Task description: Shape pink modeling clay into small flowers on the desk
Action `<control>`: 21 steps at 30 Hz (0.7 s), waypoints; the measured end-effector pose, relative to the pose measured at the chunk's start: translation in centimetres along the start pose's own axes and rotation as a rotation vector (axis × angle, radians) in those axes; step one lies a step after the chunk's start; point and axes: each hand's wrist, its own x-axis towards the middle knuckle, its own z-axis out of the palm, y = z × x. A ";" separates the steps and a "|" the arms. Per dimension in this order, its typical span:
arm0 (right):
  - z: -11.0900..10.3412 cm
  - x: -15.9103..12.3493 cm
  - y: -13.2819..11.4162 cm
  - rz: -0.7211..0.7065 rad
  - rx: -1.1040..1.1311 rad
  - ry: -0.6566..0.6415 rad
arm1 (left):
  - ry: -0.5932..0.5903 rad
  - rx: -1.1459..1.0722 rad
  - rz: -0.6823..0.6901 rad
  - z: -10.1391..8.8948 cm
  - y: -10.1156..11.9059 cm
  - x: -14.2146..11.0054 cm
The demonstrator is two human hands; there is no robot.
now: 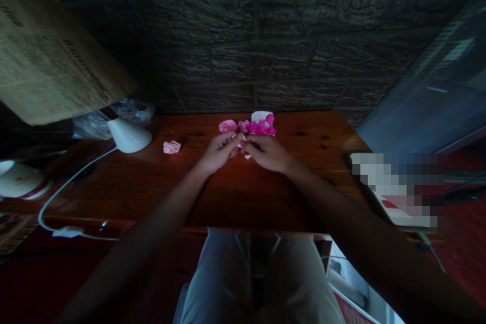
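My left hand (221,151) and my right hand (267,152) meet over the wooden table, thumbs close together. Between their fingertips is a small piece of pale pink modelling clay (239,139), mostly covered by the fingers. A small pale crumb (248,156) shows just below, between the hands. Right behind the hands lie a pink clay lump (228,125) and several bright magenta clay pieces (261,127). A white flat piece (261,117) sits partly under the magenta ones. Off to the left rests a separate light pink clay lump (172,147).
A lamp with a white cone base (130,136) and printed shade (56,55) stands left; its cord (56,192) hangs over the front edge. Beside it are a plastic bag (89,126) and a white cup (21,180). A blurred-out flat object (395,197) lies right. A stone-patterned wall (235,61) rises behind.
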 end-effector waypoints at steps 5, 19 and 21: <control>0.0 -0.1 -0.1 -0.022 -0.003 0.000 | 0.023 0.030 -0.020 0.0 -0.1 0.0; 0.1 0.1 0.5 -0.082 -0.023 -0.021 | 0.025 0.021 -0.085 0.6 -0.2 0.2; 0.1 0.1 0.5 -0.076 -0.042 -0.016 | 0.025 0.034 -0.077 0.5 -0.1 0.2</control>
